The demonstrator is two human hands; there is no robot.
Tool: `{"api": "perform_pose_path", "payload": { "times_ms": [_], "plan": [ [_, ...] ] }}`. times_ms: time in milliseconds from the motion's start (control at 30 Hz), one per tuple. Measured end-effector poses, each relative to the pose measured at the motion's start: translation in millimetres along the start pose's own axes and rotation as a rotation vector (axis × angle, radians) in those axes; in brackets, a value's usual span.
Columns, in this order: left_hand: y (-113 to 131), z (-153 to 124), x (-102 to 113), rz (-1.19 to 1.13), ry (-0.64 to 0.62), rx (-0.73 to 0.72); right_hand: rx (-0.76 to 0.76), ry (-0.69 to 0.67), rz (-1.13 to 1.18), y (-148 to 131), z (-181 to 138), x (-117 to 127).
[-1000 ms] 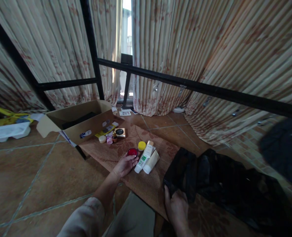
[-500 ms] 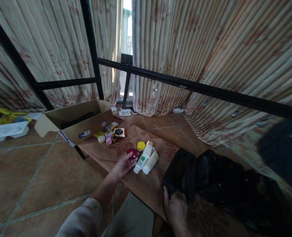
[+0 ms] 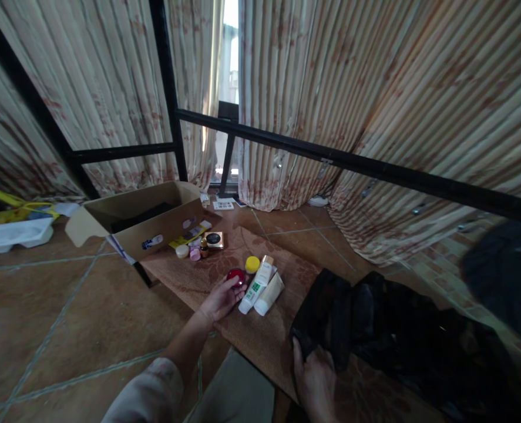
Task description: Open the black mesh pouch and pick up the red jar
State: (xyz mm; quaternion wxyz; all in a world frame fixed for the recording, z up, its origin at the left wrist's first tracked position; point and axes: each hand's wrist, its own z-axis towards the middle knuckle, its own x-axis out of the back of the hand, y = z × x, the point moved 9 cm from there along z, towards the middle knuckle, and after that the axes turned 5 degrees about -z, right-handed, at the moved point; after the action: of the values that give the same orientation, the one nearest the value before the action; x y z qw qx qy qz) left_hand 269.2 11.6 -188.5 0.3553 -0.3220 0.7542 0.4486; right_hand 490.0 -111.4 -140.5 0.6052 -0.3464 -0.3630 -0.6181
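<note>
My left hand (image 3: 219, 302) is closed around a shiny red round container (image 3: 235, 276), with the thumb on top of it. It is over the cloth-covered bench (image 3: 260, 346), close to a yellow-topped jar (image 3: 252, 264). Two squeeze tubes, a white tube with a green mark (image 3: 255, 288) and a cream tube (image 3: 269, 296), lie side by side just right of that hand. My right hand (image 3: 315, 376) grips the near edge of a black bag (image 3: 324, 311), its thumb along the side. The bag's inside is too dark to make out.
At the bench's far left stands an open cardboard box (image 3: 154, 229). Before it sit a pink jar (image 3: 195, 254), a pale-lidded jar (image 3: 182, 251), a small dropper bottle (image 3: 204, 247) and a square compact (image 3: 215, 239). Dark glossy material (image 3: 419, 341) covers the right end.
The whole view has shifted slightly. Both hands keep their holds, the left on the red container and the right on the bag; nothing has been let go.
</note>
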Motion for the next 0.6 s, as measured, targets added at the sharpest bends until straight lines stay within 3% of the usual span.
{"api": "perform_pose_path", "payload": {
  "times_ms": [400, 600],
  "plan": [
    [2.1, -3.6, -3.1, 0.033, 0.006, -0.015, 0.049, 0.076, -0.053, 0.0, -5.6, -1.5],
    [3.3, -3.8, -2.9, 0.04, -0.013, -0.028, 0.079, 0.15, 0.037, 2.9, -9.2, -3.6]
  ]
}}
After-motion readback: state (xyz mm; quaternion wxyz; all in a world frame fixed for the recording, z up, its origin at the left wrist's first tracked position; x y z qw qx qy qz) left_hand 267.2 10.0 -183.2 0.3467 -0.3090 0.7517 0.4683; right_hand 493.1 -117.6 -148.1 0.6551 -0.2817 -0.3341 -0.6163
